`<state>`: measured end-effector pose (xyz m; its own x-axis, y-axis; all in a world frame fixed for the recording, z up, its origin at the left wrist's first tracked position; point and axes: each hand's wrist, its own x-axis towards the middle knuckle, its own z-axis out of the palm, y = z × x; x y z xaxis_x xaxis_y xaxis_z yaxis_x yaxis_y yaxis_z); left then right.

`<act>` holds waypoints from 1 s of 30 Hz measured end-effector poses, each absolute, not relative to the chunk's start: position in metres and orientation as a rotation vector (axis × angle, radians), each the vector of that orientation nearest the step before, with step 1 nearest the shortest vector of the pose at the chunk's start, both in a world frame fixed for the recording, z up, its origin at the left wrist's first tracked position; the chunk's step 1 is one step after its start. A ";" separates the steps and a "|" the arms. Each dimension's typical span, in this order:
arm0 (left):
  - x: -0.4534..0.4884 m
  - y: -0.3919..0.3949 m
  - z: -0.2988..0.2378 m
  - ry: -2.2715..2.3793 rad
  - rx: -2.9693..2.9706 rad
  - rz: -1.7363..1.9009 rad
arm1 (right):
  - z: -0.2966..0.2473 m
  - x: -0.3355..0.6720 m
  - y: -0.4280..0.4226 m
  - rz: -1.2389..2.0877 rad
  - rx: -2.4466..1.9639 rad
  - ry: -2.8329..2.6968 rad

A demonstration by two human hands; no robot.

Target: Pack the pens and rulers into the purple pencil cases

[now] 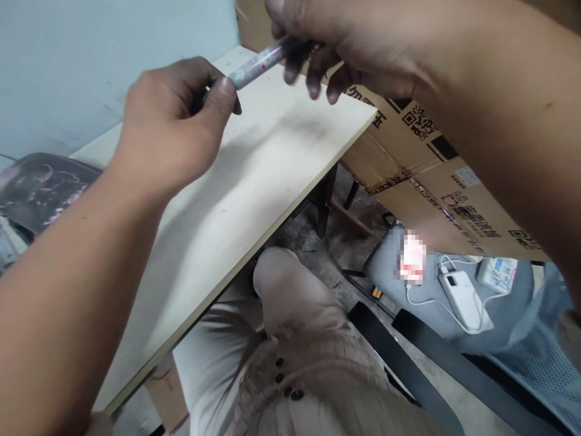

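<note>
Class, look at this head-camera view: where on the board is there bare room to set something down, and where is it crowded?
Bare surface shows on the pale wooden board between the left forearm and the board's front edge, below both hands. It is crowded at the far end, where the left hand and right hand hold a grey tube beside the cardboard box.

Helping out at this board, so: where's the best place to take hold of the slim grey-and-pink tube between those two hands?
Take its bare middle: the slim grey-and-pink tube shows only there, because the left hand pinches one end and the right hand the other. Come from above, away from the pale wooden board beneath. It is narrow and straight, so fingers should probably close around it easily.
</note>
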<state>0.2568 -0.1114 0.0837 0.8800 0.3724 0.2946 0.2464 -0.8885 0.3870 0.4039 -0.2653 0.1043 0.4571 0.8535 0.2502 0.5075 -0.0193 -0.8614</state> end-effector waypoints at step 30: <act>-0.046 0.026 0.080 1.257 3.241 0.267 | 0.044 0.177 -0.056 -0.049 -1.526 -1.921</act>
